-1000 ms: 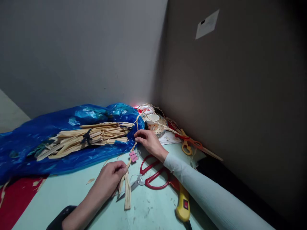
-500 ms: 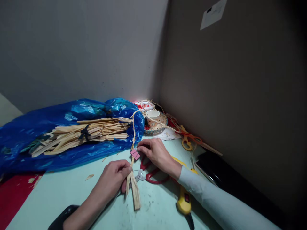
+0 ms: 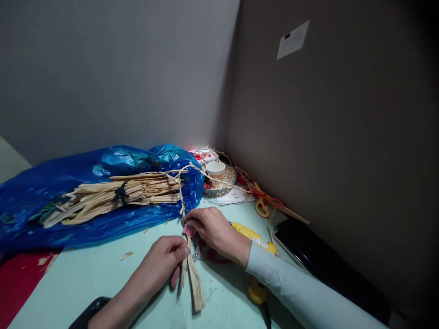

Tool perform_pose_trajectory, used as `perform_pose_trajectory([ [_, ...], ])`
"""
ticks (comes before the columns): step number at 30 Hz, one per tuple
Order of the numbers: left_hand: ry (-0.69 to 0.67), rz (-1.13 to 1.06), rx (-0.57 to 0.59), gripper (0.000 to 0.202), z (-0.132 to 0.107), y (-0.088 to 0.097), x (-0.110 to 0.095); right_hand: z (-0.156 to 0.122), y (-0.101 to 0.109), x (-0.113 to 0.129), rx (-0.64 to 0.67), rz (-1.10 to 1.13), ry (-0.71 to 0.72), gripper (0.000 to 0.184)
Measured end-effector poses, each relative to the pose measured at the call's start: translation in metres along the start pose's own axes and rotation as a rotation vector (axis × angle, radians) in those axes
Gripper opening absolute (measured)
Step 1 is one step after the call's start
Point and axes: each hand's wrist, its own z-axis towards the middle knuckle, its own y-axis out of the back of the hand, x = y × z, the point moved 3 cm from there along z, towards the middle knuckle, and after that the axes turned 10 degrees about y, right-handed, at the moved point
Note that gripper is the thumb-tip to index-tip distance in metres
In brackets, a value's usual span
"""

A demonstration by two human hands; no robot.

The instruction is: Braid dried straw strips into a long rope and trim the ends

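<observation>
My left hand (image 3: 166, 256) is closed in a pinch on flat, dry straw-coloured strips (image 3: 196, 290), whose loose ends hang below its fingers. Just above it, a pink clip (image 3: 187, 230) sits on the strips where they run into a thin twisted or braided cord (image 3: 181, 194). My right hand (image 3: 214, 230) has its fingers closed at the clip and hides part of it. Under my right hand lie red-handled scissors (image 3: 217, 257), mostly covered. From the clip, the cord runs up over the blue bag and toward the cup.
A blue plastic bag (image 3: 85, 169) bears a tied bundle of dry strips (image 3: 151, 187). Behind stand a white-rimmed cup (image 3: 216, 168) and a woven mat (image 3: 228, 178). To the right are orange scissors (image 3: 262, 208), a yellow glue gun (image 3: 245, 232) and a black shiny object (image 3: 308, 246) by the wall.
My right hand has moved left and closed its fingers at the pink clip, now covering part of it. The cord's upper part has shifted left. The view has tilted slightly.
</observation>
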Motion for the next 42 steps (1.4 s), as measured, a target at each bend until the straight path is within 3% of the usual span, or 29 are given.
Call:
perform_pose_trajectory([
  [6,0.032,-0.019,0.072,0.025,-0.008,-0.005,-0.002,-0.022,0.019,-0.002,0.032,0.061,-0.019,0.022],
  [9,0.091,-0.060,0.111,0.025,-0.010,-0.005,0.000,-0.033,0.032,-0.002,0.046,-0.073,-0.030,0.022],
  [14,0.105,-0.119,0.142,0.030,-0.016,-0.001,0.005,-0.048,0.030,0.004,0.258,-0.387,0.071,0.010],
  [19,0.103,-0.215,0.147,0.032,-0.020,0.005,0.010,-0.051,0.031,0.008,0.260,-0.439,0.122,0.007],
  [25,0.102,-0.316,0.133,0.030,-0.015,0.009,0.014,-0.051,0.067,0.003,0.160,-0.743,-0.019,0.011],
  [30,0.103,-0.426,0.111,0.028,-0.013,0.012,0.016,-0.054,0.089,-0.008,0.102,-0.926,-0.253,0.016],
  [34,0.085,-0.347,-0.024,0.028,-0.012,0.011,0.014,-0.060,0.086,-0.020,0.093,-0.990,-0.417,0.022],
  [38,0.054,-0.208,-0.118,0.031,-0.010,0.004,0.007,-0.058,0.073,-0.024,0.137,-0.952,-0.402,0.024],
  [42,0.019,-0.200,-0.125,0.028,-0.005,-0.003,0.000,-0.048,0.060,-0.014,0.121,-0.913,-0.327,0.022],
])
